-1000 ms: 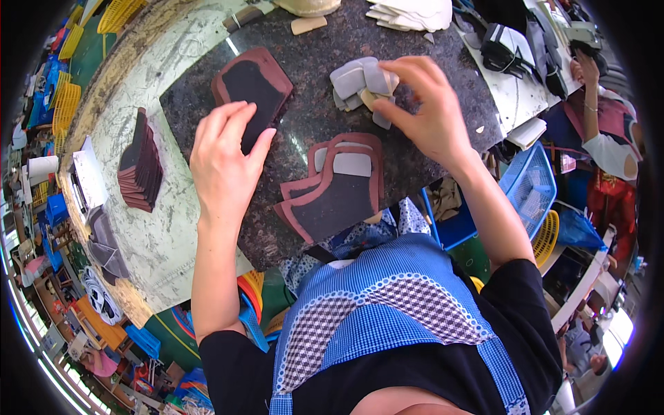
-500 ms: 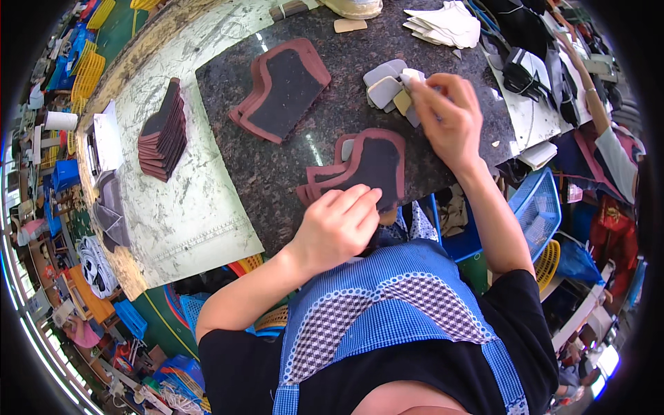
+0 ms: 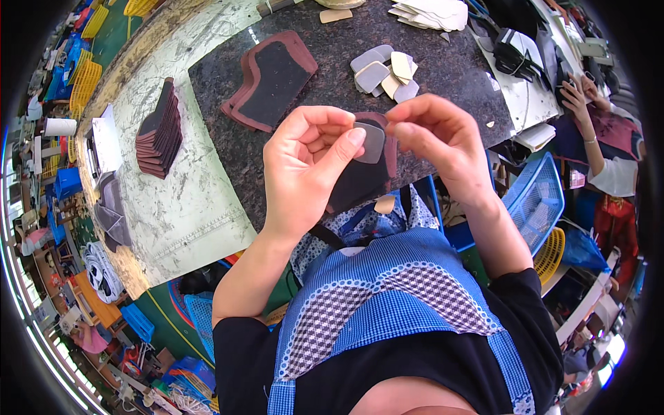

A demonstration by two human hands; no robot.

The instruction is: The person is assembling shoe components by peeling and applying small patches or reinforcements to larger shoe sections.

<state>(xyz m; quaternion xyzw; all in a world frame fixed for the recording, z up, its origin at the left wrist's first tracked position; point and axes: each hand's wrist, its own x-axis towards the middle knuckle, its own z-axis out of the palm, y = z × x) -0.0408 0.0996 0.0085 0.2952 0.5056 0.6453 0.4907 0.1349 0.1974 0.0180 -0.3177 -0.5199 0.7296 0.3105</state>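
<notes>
My left hand (image 3: 308, 162) pinches a small grey rounded patch (image 3: 372, 146) between thumb and forefinger, raised above the slab. Close to the patch's right edge, the thumb and forefinger of my right hand (image 3: 443, 142) are pressed together; what they hold, if anything, is too small to make out. Under both hands lie dark pieces with maroon borders (image 3: 360, 181), partly hidden. Beyond my hands is a loose pile of grey and cream patches (image 3: 372, 75). A second stack of dark maroon-edged pieces (image 3: 270, 86) rests farther left on the dark stone slab (image 3: 221, 79).
A fanned stack of dark pieces (image 3: 159, 135) lies on the pale worn tabletop (image 3: 197, 207) at left. White cut sheets (image 3: 432, 14) sit at the far edge. A blue basket (image 3: 536, 204) stands at right, and another person's hands (image 3: 581, 97) show beyond it.
My right hand has come back from the patch pile toward me. My left hand has lifted off the maroon-edged pieces and now holds a grey patch. The pile is spread differently.
</notes>
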